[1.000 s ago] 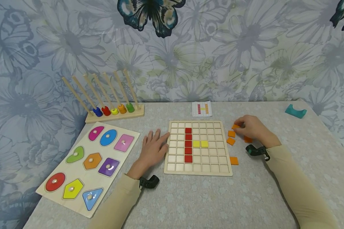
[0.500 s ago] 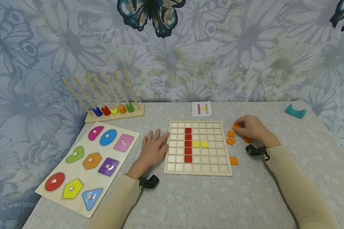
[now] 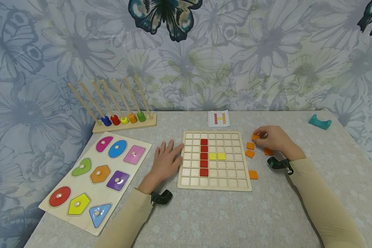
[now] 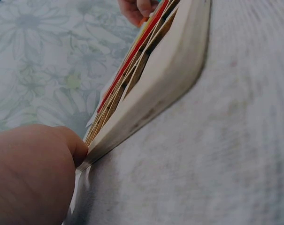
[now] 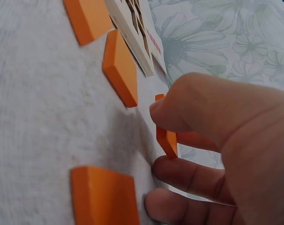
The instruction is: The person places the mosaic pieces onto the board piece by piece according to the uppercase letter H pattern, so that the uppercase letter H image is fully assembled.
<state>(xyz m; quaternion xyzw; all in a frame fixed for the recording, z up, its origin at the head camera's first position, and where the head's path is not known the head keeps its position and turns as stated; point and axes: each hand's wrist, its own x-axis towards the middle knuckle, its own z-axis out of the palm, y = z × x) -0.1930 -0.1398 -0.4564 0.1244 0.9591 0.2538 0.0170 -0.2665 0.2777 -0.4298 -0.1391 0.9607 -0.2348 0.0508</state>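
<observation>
A wooden grid board (image 3: 226, 173) lies mid-table, with a column of red tiles (image 3: 204, 156) and two yellow tiles (image 3: 217, 156) in its cells. My left hand (image 3: 165, 164) rests flat, spread fingers at the board's left edge; the left wrist view has a fingertip right at the rim. Right of the board, my right hand (image 3: 273, 139) pinches an orange tile (image 5: 166, 138) between thumb and fingers. Loose orange tiles lie around it: one tile (image 5: 120, 68) close by, another tile (image 3: 268, 151) under the palm side, and a tile (image 3: 253, 175) near the board's lower right corner.
A printed pattern card (image 3: 218, 119) lies behind the board. On the left are a shape puzzle board (image 3: 127, 139) and a peg stand (image 3: 124, 126) with coloured beads. A teal curved piece (image 3: 320, 122) lies at the far right, near the patterned wall.
Both hands stay in place, the right one still at the orange tile. The whole head view has shifted very slightly.
</observation>
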